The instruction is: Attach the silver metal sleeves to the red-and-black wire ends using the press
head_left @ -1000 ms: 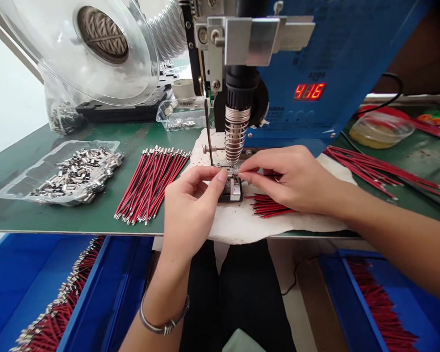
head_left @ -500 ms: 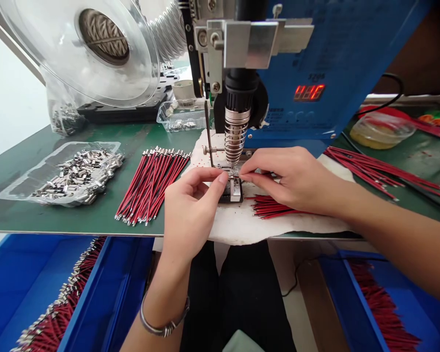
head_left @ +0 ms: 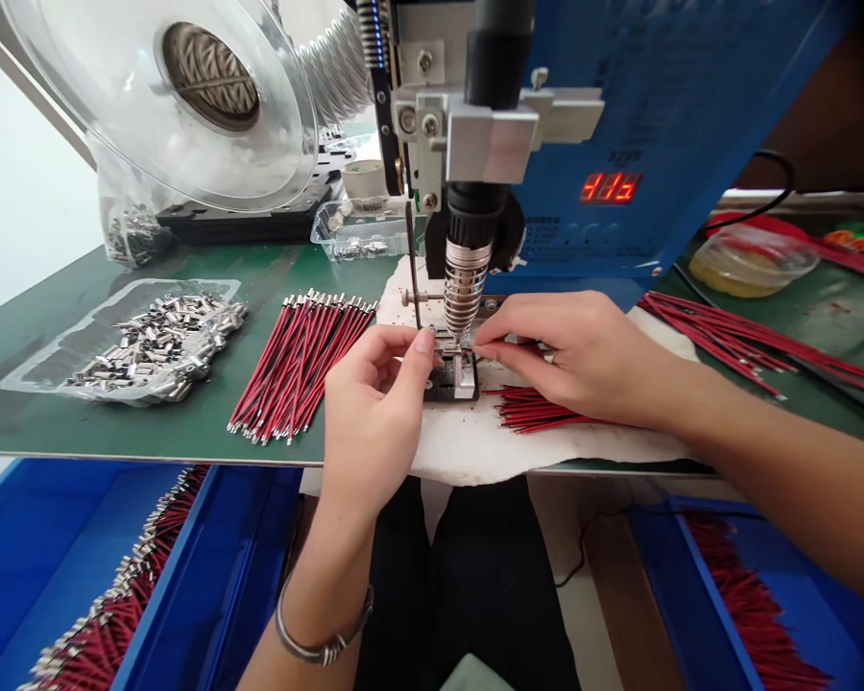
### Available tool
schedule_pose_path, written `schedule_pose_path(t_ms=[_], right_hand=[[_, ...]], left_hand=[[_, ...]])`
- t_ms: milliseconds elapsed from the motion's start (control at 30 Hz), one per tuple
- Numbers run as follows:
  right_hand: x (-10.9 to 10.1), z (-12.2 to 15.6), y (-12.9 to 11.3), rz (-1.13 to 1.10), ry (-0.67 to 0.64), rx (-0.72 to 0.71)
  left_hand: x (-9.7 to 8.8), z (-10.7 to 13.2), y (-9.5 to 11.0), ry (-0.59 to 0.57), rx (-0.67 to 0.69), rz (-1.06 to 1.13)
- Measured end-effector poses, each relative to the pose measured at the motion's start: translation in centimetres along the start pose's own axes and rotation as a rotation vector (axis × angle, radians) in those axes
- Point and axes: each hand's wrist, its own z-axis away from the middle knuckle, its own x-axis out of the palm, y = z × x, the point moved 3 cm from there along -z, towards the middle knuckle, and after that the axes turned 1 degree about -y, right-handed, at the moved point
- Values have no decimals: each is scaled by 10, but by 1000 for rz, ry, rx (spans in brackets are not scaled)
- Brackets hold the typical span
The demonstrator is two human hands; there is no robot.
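My left hand (head_left: 378, 408) pinches a small metal piece against the left side of the small fixture (head_left: 455, 376) under the soldering head (head_left: 467, 278). From the right, my right hand (head_left: 565, 355) pinches a thin red wire and holds its end at the same fixture. The coiled metal tip of the head stands just above the spot where my fingertips meet. What sits between the fingertips is too small to see clearly. A small pile of red wires (head_left: 537, 411) lies under my right palm on the white cloth (head_left: 475, 443).
A bundle of red wires (head_left: 299, 365) and a clear tray of metal sleeves (head_left: 144, 341) lie left on the green bench (head_left: 274, 264). More red wires (head_left: 734, 336) lie right. The blue machine (head_left: 662, 125) shows red digits. Blue bins (head_left: 58, 566) below hold finished wires. A clear reel (head_left: 180, 96) stands behind.
The soldering head has come down closer to the fixture. My fingertips have shifted slightly at the fixture, and the red display digits have changed.
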Motion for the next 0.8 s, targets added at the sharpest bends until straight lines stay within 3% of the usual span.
schedule_pose_path(t_ms=[800], right_hand=[[-2,0,-5,5,37,-27]], left_hand=[[-1,1,-2,-26,3,-17]])
